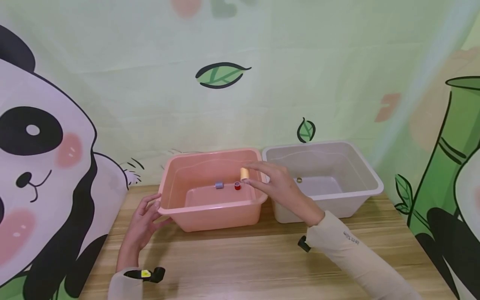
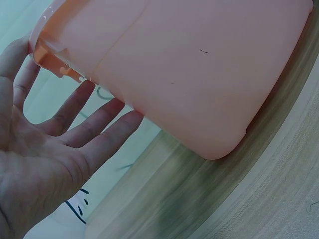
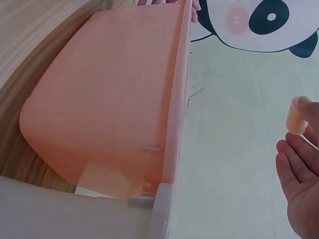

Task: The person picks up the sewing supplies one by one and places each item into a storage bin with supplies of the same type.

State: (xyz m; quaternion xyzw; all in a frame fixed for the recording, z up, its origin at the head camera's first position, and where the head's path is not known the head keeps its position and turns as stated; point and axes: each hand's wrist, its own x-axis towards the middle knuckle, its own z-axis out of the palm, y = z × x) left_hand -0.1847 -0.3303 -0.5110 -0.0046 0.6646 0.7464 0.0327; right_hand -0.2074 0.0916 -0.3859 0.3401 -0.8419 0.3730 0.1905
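Observation:
My right hand [image 1: 279, 183] pinches a small peach-coloured cylinder [image 1: 244, 173] between thumb and fingertips, over the right part of the pink plastic tub [image 1: 215, 217]. The right wrist view also shows the cylinder [image 3: 296, 118] upright in the grip, thumb at its top end. On the tub's floor lie a small bluish cylinder [image 1: 219, 185] and a small red one [image 1: 237, 186] with a pale end. At the tub's left end is my left hand [image 1: 144, 221], touching the rim. Its extended fingers [image 2: 112, 129] meet the tub's side in the left wrist view.
A light grey tub [image 1: 318, 206] stands close on the right, its rim beside the pink one. Inside it lies a small brass-coloured ring [image 1: 299, 180]. Both stand on a wood-grain table [image 1: 225, 262], with a printed panda backdrop [image 1: 150, 104] right behind.

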